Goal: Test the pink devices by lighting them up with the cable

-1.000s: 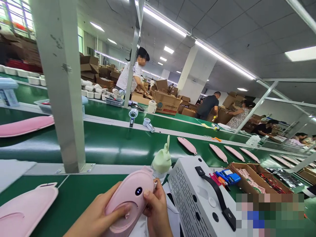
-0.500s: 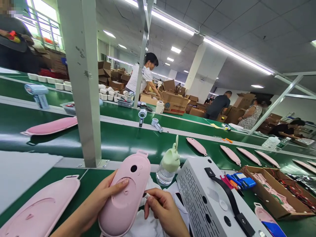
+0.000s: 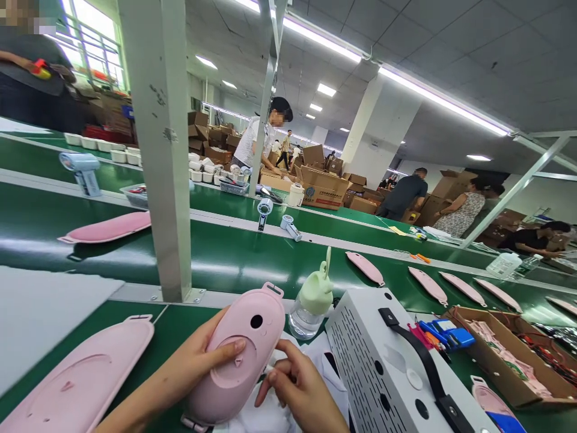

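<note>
A pink oblong plastic device (image 3: 234,385) with a round black window and a loop at each end is tilted up in front of me. My left hand (image 3: 216,355) is closed around its left side, the thumb lying across the oval recess. At its right edge my right hand (image 3: 293,385) has its fingers curled, with the index finger reaching up to the device's side. A small white piece shows by those fingertips, too hidden to name. Under the hands lies a crumpled white cloth (image 3: 270,412). Another pink device (image 3: 81,379) lies on the green bench at the left.
A grey vented metal box (image 3: 374,361) with a black handle stands right of my hands, beside a green-capped bottle (image 3: 311,300). Farther right is a cardboard box (image 3: 518,385) of parts and wires. A metal post (image 3: 166,180) rises ahead; pink shells lie on the green belt (image 3: 234,252). Several people work beyond.
The pink device has tipped slightly to the right. My right hand's fingers have shifted, the index finger now extended to the device's edge. The whole view has moved slightly.
</note>
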